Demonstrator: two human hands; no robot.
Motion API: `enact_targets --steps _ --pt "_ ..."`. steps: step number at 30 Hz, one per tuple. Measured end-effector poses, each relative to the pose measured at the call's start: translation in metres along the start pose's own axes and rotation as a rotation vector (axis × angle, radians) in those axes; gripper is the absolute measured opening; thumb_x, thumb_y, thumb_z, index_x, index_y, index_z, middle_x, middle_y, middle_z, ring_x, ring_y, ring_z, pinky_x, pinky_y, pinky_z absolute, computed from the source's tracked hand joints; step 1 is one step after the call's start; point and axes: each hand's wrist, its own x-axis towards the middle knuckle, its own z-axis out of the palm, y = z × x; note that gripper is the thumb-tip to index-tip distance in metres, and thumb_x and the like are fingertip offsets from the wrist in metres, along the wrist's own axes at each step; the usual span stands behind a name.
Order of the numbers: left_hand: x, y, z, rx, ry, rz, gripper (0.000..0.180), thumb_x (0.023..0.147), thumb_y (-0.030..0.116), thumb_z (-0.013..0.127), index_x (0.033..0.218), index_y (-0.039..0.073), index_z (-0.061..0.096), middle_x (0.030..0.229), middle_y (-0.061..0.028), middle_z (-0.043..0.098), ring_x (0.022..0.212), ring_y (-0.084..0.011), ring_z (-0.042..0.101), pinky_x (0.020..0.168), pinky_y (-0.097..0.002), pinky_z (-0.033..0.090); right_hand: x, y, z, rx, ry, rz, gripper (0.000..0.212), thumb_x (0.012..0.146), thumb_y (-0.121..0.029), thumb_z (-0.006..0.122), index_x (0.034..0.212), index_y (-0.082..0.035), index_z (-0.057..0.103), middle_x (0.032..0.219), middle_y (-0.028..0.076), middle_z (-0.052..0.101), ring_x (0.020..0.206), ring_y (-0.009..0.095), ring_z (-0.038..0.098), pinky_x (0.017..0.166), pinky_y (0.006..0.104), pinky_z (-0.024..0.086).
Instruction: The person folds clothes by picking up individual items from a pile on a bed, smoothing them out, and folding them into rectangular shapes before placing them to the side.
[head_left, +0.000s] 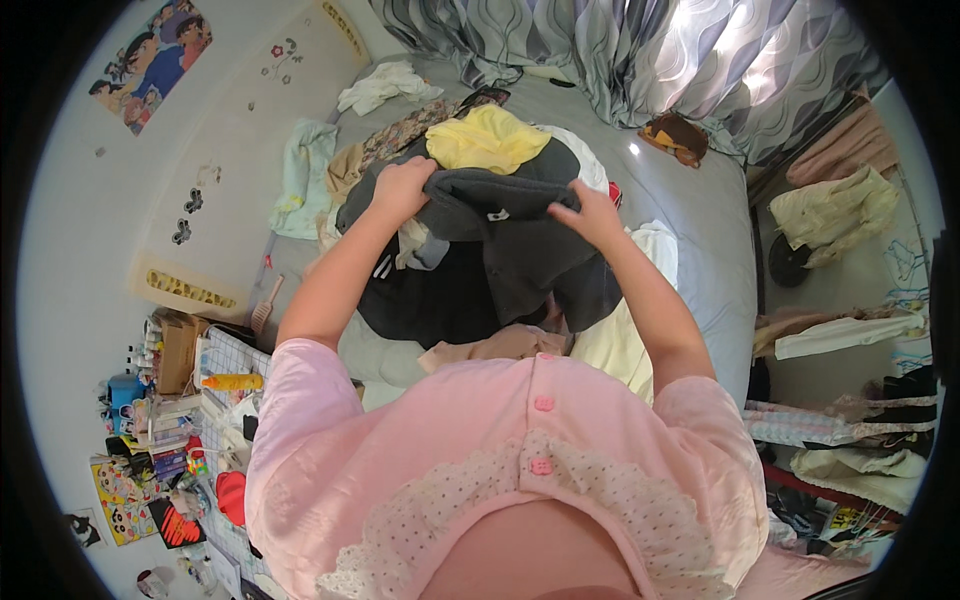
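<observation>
Pink short-sleeved button-up top [450, 420] right up close | left hand [402, 188] and right hand [590, 218] both gripping a dark grey fabric garment [535, 240] | it's kinda draped over a mixed-colour clothes heap [487, 140], grey-sheeted bed [710, 270]

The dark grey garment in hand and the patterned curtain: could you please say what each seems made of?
Dark grey garment: probably fleece or thick knit, matte, with soft, shineless folds. Patterned curtain: likely smooth woven fabric, perhaps satiny, given its flowing folds and bright patches, though light may explain those.
</observation>
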Motion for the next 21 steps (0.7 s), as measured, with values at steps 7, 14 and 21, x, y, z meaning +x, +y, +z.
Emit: enact_targets --steps 7,14,21 --pt "0.009 -0.022 0.012 0.017 0.182 -0.215 0.033 0.056 0.022 0.072 0.084 0.013 0.057 0.083 -0.0055 0.056 0.084 -0.0254 0.053 0.080 -0.0461 0.034 -0.043 0.039 0.038 0.375 -0.102 -0.018 0.060 0.059 -0.019 0.074 0.109 -0.003 0.046 0.099 0.013 0.053 0.094 0.025 0.052 0.083 0.0327 0.040" --pt "0.012 -0.044 0.033 -0.295 0.101 -0.017 0.028 0.062 0.019 0.070 0.082 0.005 0.056 0.073 -0.0111 0.056 0.075 -0.0295 0.052 0.066 -0.0383 0.041 -0.083 0.074 0.088 0.746 -0.148 0.284 0.057 0.059 -0.007 0.073 0.110 -0.003 0.048 0.096 0.004 0.056 0.089 0.013 0.051 0.080 0.0268 0.041" --pt "0.000 -0.079 0.067 -0.565 -0.076 -0.104 0.040 0.059 0.016 0.072 0.094 0.004 0.056 0.090 -0.0105 0.058 0.090 -0.0256 0.054 0.077 -0.0341 0.042 -0.085 0.094 0.122 0.654 -0.028 0.500 0.017 0.072 -0.013 0.064 0.083 -0.002 0.058 0.073 0.006 0.060 0.067 0.015 0.053 0.064 0.0297 0.041"
